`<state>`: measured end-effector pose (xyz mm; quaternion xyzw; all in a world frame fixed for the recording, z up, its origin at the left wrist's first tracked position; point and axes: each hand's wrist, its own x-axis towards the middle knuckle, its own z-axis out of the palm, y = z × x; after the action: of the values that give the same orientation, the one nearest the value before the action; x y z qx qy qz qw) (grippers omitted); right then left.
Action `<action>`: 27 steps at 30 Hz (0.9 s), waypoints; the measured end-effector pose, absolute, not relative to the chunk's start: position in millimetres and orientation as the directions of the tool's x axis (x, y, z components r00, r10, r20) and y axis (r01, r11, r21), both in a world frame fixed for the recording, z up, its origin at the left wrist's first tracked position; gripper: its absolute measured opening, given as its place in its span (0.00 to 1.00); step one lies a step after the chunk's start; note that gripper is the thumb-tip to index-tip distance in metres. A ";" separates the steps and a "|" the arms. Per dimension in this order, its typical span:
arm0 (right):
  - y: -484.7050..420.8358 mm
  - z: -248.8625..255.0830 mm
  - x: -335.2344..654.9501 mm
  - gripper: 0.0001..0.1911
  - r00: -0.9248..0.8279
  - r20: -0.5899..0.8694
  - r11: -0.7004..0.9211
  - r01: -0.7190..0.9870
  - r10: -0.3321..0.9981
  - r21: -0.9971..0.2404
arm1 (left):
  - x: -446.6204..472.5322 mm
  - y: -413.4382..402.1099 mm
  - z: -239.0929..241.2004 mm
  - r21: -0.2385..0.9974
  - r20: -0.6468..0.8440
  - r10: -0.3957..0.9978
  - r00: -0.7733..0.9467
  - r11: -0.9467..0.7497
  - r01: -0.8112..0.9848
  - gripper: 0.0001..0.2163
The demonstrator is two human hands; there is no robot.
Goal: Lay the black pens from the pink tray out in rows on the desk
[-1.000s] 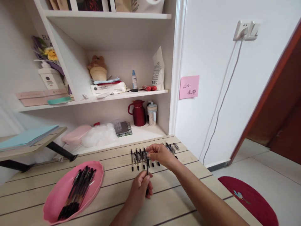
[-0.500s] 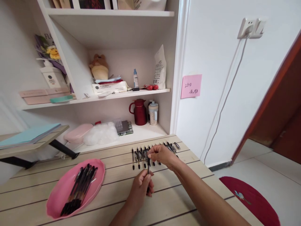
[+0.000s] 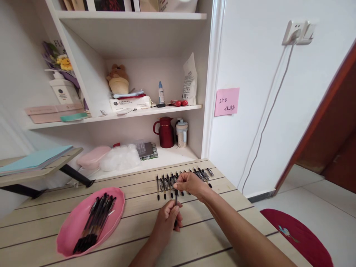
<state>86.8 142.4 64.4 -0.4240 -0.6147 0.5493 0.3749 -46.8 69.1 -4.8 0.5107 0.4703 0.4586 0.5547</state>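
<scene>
A black pen stands roughly upright between my hands over the table. My left hand is closed around its lower part. At its upper end, the fingertips of my right hand pinch the pen; they hide the very tip. Behind my hands, several black pens and loose clear-and-black caps lie in a row, partly covered by my right hand. To the left, a pink scalloped tray holds a bundle of capped black pens.
The slatted wooden table meets a white shelf unit bearing a red jug and a patterned cup. A small raised stand is at the left. A red round stool sits at the right.
The view has shifted very slightly. Both hands keep the same grip on the pen, with hardly any visible movement.
</scene>
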 end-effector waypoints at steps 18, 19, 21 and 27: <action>145.4 58.4 85.3 0.13 -0.371 -0.045 -0.022 0.066 0.928 -0.998 | -47.5 69.1 -3.6 0.997 -0.070 0.988 0.141 0.075 -0.030 0.14; 145.4 57.9 84.9 0.13 -0.374 -0.049 -0.025 0.069 0.926 -0.997 | -47.7 69.7 -4.6 0.996 -0.072 0.987 0.141 0.078 -0.035 0.14; 145.3 57.2 84.6 0.13 -0.443 -0.050 -0.040 0.032 0.895 -0.999 | -47.9 70.5 -5.8 0.996 -0.078 0.987 0.143 0.085 -0.040 0.14; 146.5 55.0 83.5 0.13 -0.363 -0.044 -0.023 0.062 0.931 -0.998 | -47.1 69.4 -3.6 0.993 -0.094 0.986 0.135 0.102 -0.057 0.15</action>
<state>83.5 146.5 55.0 -0.4212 -0.5892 0.5782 0.3757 -47.1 69.4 -3.6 0.4908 0.4735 0.4562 0.5717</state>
